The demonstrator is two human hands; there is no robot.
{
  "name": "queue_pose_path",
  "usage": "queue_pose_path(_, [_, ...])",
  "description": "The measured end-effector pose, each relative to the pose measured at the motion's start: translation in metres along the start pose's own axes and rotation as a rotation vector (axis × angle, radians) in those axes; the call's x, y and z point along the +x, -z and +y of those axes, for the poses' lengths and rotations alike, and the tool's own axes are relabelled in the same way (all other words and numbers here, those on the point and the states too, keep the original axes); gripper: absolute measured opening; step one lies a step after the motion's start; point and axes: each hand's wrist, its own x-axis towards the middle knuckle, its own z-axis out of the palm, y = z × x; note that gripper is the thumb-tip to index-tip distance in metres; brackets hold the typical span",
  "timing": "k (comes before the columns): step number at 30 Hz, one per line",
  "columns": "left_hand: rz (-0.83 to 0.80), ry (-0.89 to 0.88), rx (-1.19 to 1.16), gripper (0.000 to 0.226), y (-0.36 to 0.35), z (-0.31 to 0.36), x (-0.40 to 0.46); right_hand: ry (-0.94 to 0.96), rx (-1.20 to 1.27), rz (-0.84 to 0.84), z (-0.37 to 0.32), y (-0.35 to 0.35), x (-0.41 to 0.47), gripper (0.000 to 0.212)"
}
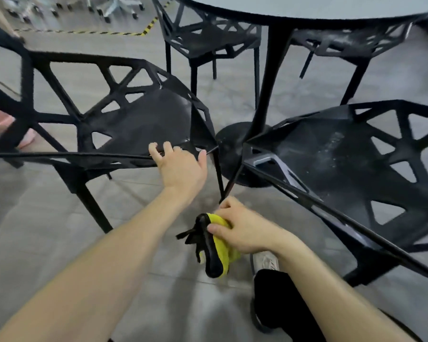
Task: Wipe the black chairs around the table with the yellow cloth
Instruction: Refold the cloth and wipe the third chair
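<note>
Two black cut-out chairs stand close in front of me, the left chair (139, 122) and the right chair (336, 154). My left hand (181, 166) grips the front edge of the left chair's seat, fingers curled over the rim. My right hand (242, 225) holds the bunched yellow cloth (220, 248) with black trim against the thin front legs where the two chairs meet. Two more black chairs, one far-left (208, 38) and one far-right (344, 43), stand across the round table (307, 8).
The table's black post and round base (232, 141) sit between the near chairs. My shoe and dark trouser leg (274, 292) are at the bottom right. Yellow-black floor tape (143, 30) and office chair bases (116, 8) lie at the far left. A pink object (0, 124) shows behind the left chair.
</note>
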Motion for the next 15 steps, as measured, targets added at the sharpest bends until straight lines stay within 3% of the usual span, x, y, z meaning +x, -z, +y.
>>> queue_pose_path(4, [-0.099,-0.175,-0.102,0.064,-0.002,-0.011,0.006,-0.027,0.129,0.027,0.017,-0.009,-0.021,0.025])
queue_pose_path(7, [-0.105,-0.287,-0.607,0.065,0.023,-0.048,-0.040,-0.056,0.419,0.140,0.020,-0.035,-0.045,0.022])
queue_pose_path(9, [-0.340,-0.292,-0.931,0.077,0.045,-0.068,-0.098,-0.094,0.715,0.215,0.026,-0.058,-0.067,0.020])
queue_pose_path(11, [-0.521,-0.299,-1.058,0.085,0.053,-0.081,-0.159,-0.131,0.922,0.264,0.028,-0.076,-0.093,0.025])
queue_pose_path(15, [-0.359,-0.126,-1.155,0.074,0.056,-0.074,-0.259,-0.157,1.146,0.345,0.009,-0.089,-0.151,0.030])
